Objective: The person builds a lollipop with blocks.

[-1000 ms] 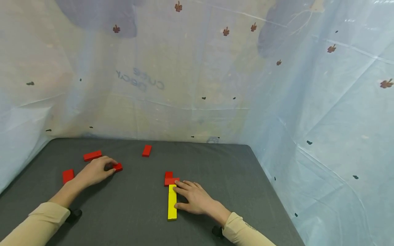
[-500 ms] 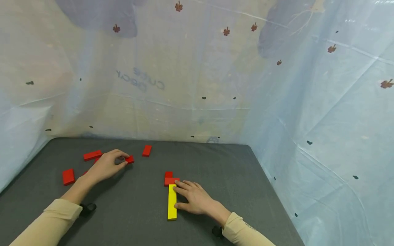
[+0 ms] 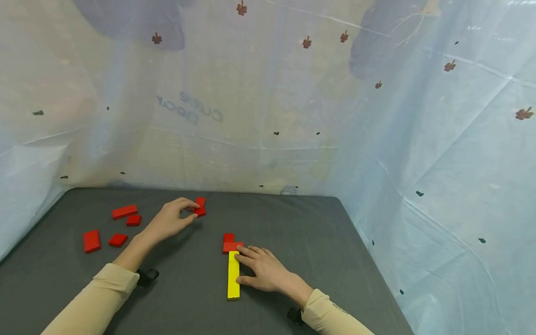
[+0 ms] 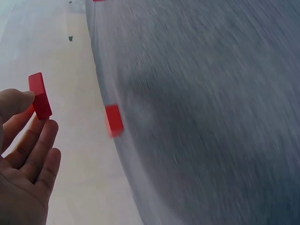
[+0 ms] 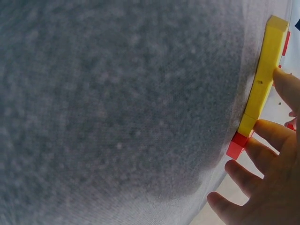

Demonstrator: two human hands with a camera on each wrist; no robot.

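My left hand pinches a small red block between thumb and fingers, raised over the far part of the table. In the head view this block overlaps another red block lying behind it. My right hand rests with spread fingers along the right side of a yellow bar, which has a seam near its far end. Its index fingertip is right at a red block lying crosswise against the bar's far end. Another red block adjoins that one on the far side.
On the left of the dark grey table lie several loose red blocks, among them a long one, a small one, a slanted one and a larger one. Translucent plastic sheeting hangs behind and to the right.
My left hand has carried the pinched red block right and away from me, from near the loose blocks to the far one. My right hand and the yellow bar have stayed in place.
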